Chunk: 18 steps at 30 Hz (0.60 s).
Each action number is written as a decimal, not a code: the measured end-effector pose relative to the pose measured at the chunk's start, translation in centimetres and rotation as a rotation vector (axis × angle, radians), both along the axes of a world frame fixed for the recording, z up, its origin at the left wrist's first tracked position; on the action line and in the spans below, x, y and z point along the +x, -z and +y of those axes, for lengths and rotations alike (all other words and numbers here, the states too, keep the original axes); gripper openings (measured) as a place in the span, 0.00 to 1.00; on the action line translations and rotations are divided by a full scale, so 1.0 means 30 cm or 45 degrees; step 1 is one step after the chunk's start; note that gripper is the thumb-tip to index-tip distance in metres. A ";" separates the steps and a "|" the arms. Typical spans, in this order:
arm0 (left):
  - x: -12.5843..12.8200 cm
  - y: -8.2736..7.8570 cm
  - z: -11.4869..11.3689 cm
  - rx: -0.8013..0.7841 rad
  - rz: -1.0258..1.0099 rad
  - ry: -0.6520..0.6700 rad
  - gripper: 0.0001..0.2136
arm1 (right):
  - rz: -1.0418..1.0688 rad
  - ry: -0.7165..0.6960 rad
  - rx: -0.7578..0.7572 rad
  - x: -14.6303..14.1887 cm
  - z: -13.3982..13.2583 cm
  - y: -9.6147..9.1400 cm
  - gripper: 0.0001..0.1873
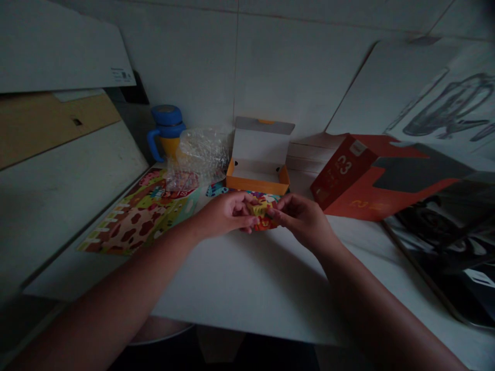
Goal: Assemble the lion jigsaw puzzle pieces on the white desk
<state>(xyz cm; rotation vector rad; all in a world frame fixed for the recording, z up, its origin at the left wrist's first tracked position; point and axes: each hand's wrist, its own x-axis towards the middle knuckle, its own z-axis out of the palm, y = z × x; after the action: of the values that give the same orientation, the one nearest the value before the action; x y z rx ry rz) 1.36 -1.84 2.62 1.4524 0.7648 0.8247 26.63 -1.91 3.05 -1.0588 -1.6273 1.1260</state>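
A small yellow piece (259, 208) with ridges is held between my two hands, above the white table (232, 273). My left hand (234, 212) grips it from the left, its thumb and fingers closed around that side. From the right, my right hand (299, 215) pinches its other end between thumb and fingertips. The fingers partly cover the piece, so its exact kind cannot be made out. Just below and behind it lies a colourful printed sheet (265, 223), mostly red near my hands. Behind my hands stands an orange box (257, 184) with its lid raised.
A farm-patterned card (131, 221) lies at left, with crumpled clear plastic wrap (201, 154) over its far end. Behind it stands a blue and yellow mug (168, 134). To the right are a red box (348, 175) and a dark tray (444, 278). A tiled wall rises behind.
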 end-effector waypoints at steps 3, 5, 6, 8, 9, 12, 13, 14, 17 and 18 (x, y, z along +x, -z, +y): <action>-0.041 -0.006 -0.001 -0.171 0.162 0.276 0.25 | -0.058 -0.186 -0.062 0.019 0.001 -0.004 0.25; -0.060 -0.001 -0.004 -0.252 0.349 0.408 0.23 | -0.115 -0.266 -0.096 0.034 0.000 -0.011 0.25; -0.066 0.002 -0.006 -0.277 0.450 0.464 0.20 | -0.134 -0.310 -0.132 0.043 -0.001 -0.016 0.24; -0.072 0.000 -0.009 -0.302 0.611 0.552 0.17 | -0.185 -0.433 -0.222 0.065 -0.001 -0.029 0.23; -0.073 -0.005 -0.011 -0.298 0.670 0.582 0.16 | -0.243 -0.518 -0.256 0.078 0.000 -0.036 0.23; -0.071 -0.028 -0.015 -0.226 0.849 0.598 0.15 | -0.525 -0.758 -0.241 0.110 0.003 -0.044 0.20; -0.070 -0.036 -0.016 -0.195 0.917 0.586 0.15 | -0.601 -0.801 -0.229 0.115 0.004 -0.042 0.16; -0.070 -0.042 -0.018 -0.168 0.980 0.567 0.15 | -0.651 -0.820 -0.236 0.118 0.004 -0.037 0.12; -0.067 -0.049 -0.025 -0.127 1.080 0.505 0.15 | -0.673 -0.807 -0.333 0.112 0.001 -0.014 0.07; -0.066 -0.048 -0.027 -0.116 1.091 0.493 0.15 | -0.663 -0.800 -0.352 0.108 0.001 -0.006 0.08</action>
<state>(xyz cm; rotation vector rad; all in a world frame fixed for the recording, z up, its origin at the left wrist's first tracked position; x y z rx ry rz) -0.62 -2.65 4.05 1.7953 1.0741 -0.1675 29.88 -1.88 3.24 -1.1053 -2.3733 1.6075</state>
